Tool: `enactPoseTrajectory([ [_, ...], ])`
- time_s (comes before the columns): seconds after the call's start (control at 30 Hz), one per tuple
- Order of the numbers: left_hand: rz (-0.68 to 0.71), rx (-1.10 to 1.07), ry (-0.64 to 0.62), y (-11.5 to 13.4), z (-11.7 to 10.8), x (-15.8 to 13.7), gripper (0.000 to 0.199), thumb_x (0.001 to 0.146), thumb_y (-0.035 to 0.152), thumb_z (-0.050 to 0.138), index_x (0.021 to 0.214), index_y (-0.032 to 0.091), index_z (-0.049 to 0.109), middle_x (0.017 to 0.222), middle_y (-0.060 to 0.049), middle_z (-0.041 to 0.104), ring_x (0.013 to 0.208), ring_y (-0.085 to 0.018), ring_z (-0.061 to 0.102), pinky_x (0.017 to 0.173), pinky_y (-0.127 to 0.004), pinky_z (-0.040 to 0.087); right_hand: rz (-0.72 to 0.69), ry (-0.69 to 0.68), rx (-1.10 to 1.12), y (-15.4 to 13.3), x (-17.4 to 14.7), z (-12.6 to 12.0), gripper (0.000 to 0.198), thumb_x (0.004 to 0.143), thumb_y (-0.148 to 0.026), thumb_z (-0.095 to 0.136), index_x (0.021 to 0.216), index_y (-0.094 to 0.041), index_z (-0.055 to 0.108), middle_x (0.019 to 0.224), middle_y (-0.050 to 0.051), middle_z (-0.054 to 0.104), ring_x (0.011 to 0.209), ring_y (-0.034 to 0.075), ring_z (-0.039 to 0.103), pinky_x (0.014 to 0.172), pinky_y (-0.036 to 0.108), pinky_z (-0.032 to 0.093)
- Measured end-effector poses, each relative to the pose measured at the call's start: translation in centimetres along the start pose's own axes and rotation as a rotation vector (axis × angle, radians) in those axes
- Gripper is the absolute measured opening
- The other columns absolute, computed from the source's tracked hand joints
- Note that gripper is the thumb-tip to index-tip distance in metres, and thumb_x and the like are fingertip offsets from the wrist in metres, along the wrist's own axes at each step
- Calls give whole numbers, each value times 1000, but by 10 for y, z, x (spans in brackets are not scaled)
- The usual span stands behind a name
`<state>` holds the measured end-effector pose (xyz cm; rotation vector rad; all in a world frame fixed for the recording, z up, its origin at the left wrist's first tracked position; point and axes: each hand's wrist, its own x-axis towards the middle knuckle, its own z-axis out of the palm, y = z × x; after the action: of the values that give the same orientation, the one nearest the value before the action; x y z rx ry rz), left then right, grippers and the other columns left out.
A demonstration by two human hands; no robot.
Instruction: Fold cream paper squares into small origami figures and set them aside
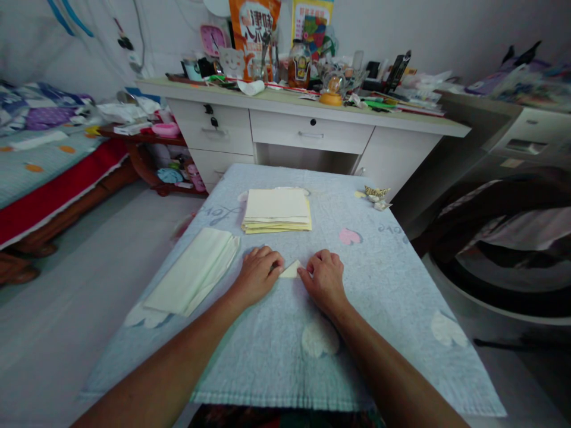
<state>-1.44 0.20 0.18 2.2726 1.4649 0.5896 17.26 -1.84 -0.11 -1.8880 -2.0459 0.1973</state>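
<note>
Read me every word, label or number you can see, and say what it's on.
"love", in script: tablecloth, left side.
"ove", likely "love" again: tablecloth, right side.
Orange bag: large characters, too blurred to quote.
Yellow packet: characters too small.
Jar: label too small.
Pink clock: dial too blurred.

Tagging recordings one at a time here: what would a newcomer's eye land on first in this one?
Probably the small pale paper triangle between the left hand and the right hand, on the blue tablecloth. Next, likely the bright orange bag standing on the white desk behind, then the red-trimmed bed at the left edge.
</note>
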Motion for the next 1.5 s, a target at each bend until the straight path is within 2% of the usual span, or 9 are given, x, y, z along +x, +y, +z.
enactPoseTrajectory([
  [0.17, 154, -162, 8, 1, -1, 5, 22, 91, 20, 47, 101, 22, 67, 96, -3, 62, 95, -18, 51, 88, -34, 37, 1, -3, 1, -1, 0, -1, 22, 84, -40, 60, 76, -19, 63, 95, 7, 56, 93, 24, 45, 80, 36, 32],
  [0.3, 215, -123, -9, 0, 7, 6, 21, 90, 24, 53, 103, 23, 70, 95, -3, 62, 93, -19, 51, 87, -34, 38, 4, -3, -14, 0, 0, 0, 22, 84, -40, 59, 76, -20, 63, 95, 7, 56, 93, 24, 45, 79, 35, 32],
  [0.6, 216, -39, -28, -2, 12, 6, 28, 88, 24, 56, 113, 31, 68, 91, -3, 56, 90, -18, 49, 85, -34, 38, 4, 7, -21, 1, 0, 0, 24, 84, -42, 60, 76, -20, 63, 95, 7, 56, 93, 24, 45, 80, 35, 32],
  [0.83, 206, -27, -18, -1, 13, 5, 28, 88, 24, 56, 112, 30, 68, 92, -4, 56, 90, -19, 49, 85, -35, 39, -16, 7, -25, 1, -3, -3, 25, 86, -43, 56, 80, -20, 61, 95, 7, 54, 93, 24, 44, 82, 36, 32],
  [1.03, 198, -25, -16, -1, 13, 5, 26, 88, 26, 57, 111, 30, 69, 92, -4, 56, 90, -19, 48, 86, -35, 39, -29, 27, -57, -3, -6, -4, 32, 82, -50, 59, 90, -19, 59, 96, 8, 52, 94, 26, 44, 84, 37, 32],
  [1.5, 194, -20, -26, -1, 12, 6, 27, 88, 25, 57, 111, 29, 69, 93, -4, 55, 91, -19, 49, 87, -35, 38, -49, 32, -61, -4, -7, -3, 34, 82, -48, 58, 101, -20, 56, 101, 8, 51, 96, 26, 43, 86, 38, 31],
])
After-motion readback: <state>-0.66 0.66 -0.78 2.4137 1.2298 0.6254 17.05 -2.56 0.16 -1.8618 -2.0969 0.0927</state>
